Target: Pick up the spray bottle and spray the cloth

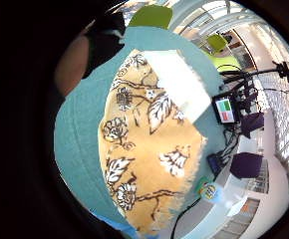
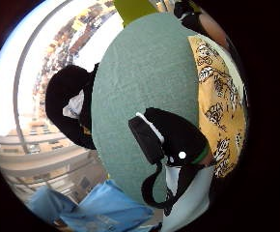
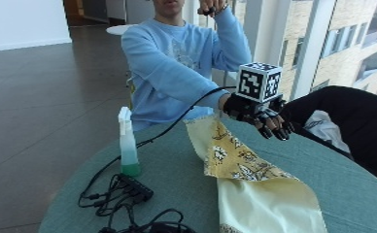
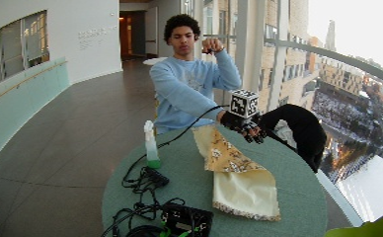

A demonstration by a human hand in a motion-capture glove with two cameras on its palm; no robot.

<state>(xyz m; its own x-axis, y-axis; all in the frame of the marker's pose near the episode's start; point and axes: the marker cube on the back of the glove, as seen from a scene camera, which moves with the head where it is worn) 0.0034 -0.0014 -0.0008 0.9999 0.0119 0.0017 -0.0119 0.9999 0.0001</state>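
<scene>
The black-gloved right hand (image 3: 260,116) hovers, fingers relaxed and holding nothing, above the yellow floral cloth (image 3: 240,162) mid-tabletop; the clear green-liquid spray bottle (image 3: 128,143) stands near the round teal table's (image 3: 344,174) edge

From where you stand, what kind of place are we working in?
Probably an upper-floor corridor or atrium in an office or campus building, not a home. The round green table stands by floor-to-ceiling windows overlooking city buildings, with a long tiled floor and lettering on the white wall.
</scene>
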